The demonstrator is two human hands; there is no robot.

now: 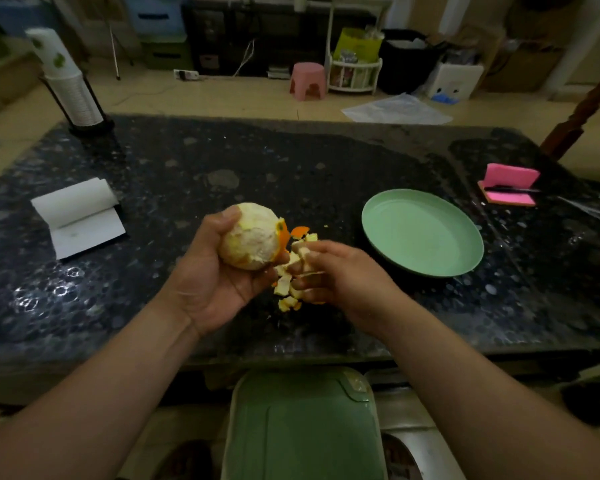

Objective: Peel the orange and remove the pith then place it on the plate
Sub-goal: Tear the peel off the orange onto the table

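Note:
My left hand [208, 275] grips a mostly peeled orange [252, 237], pale with white pith and a small flap of orange skin still on its right side. My right hand [336, 271] sits just right of the fruit, fingers curled and pinching a piece of peel [303, 252]. Below and between the hands, several torn peel pieces [286, 292] lie in a small heap on the dark stone table. An empty green plate [423, 233] stands to the right of the hands.
A white paper roll [78, 216] lies on the table's left. A cup stack in a black holder [73, 91] stands at the far left corner. A pink sponge-like block [510, 183] sits at the right. A green stool [302, 427] is below the table's near edge.

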